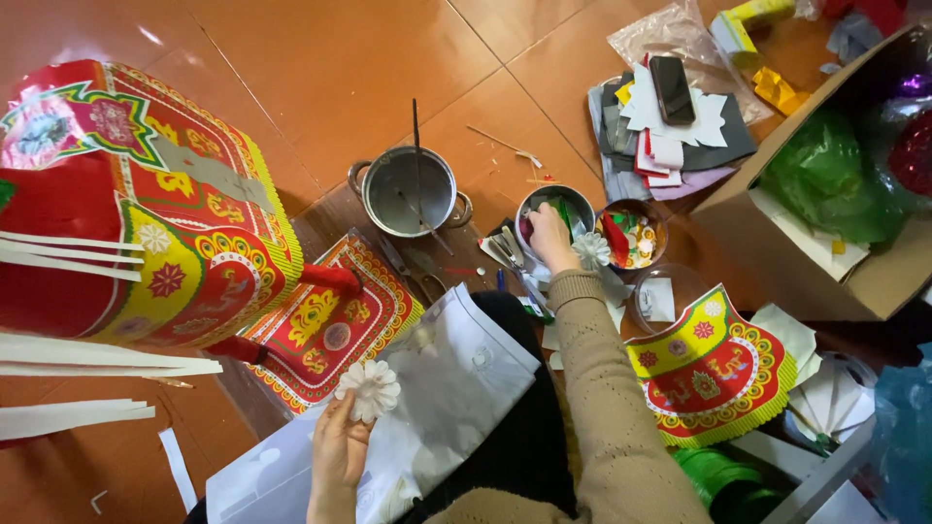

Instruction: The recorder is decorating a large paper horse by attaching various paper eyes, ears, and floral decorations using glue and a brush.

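Head view: fingers of our left hand [337, 448] pinch a white paper flower [369, 389] from below, held up over the white sheet [456, 374] on our lap. Our right hand [550, 238] reaches forward, fingertips dipped in a small metal bowl [555, 204]; we can't tell if they grip. A second white flower [591, 250] lies just right of that wrist. Count: two flowers, one pot [408, 191], one stick, upright.

A steel pot [416, 191], a black phone [671, 88] on paper scraps, a cardboard box [825, 209]
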